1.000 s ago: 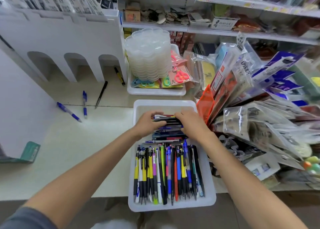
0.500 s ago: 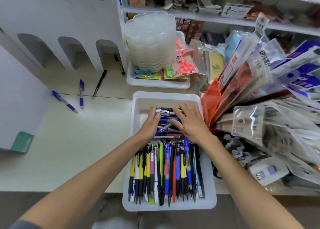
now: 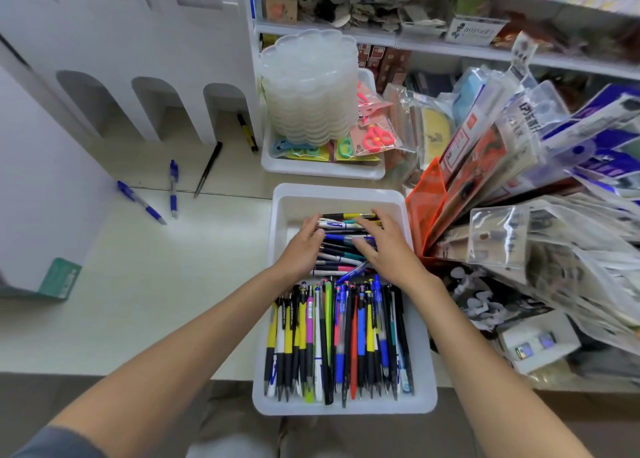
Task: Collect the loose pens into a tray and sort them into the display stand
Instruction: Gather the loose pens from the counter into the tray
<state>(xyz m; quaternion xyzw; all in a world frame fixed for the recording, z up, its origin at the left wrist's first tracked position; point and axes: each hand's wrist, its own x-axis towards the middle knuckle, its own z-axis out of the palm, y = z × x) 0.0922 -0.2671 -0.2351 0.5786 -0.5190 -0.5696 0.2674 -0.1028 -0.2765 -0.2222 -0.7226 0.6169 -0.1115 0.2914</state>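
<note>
A white tray point(image 3: 420, 400) holds many pens: a near row point(image 3: 337, 340) lying lengthwise and a far pile point(image 3: 341, 236) lying crosswise. My left hand point(image 3: 303, 249) presses the left side of the crosswise pile with straight fingers. Over the pile's right side lies my right hand point(image 3: 386, 249), its fingers spread flat. Loose on the counter to the left are two blue pens point(image 3: 140, 202) point(image 3: 173, 188), a black pen point(image 3: 208, 168) and a yellow-black pen point(image 3: 247, 132). The white display stand point(image 3: 138, 49) with arched openings rises at the back left.
A second white tray point(image 3: 322, 170) behind holds stacked clear plastic containers point(image 3: 310, 87) and packaged scissors. Packaged stationery point(image 3: 519, 187) crowds the right side, touching the tray's right edge. Shelves run along the back. A white box point(image 3: 38, 187) stands at the far left.
Both hands went from gripping the crosswise pens to lying flat on them with straight fingers. The camera has tilted and moved closer.
</note>
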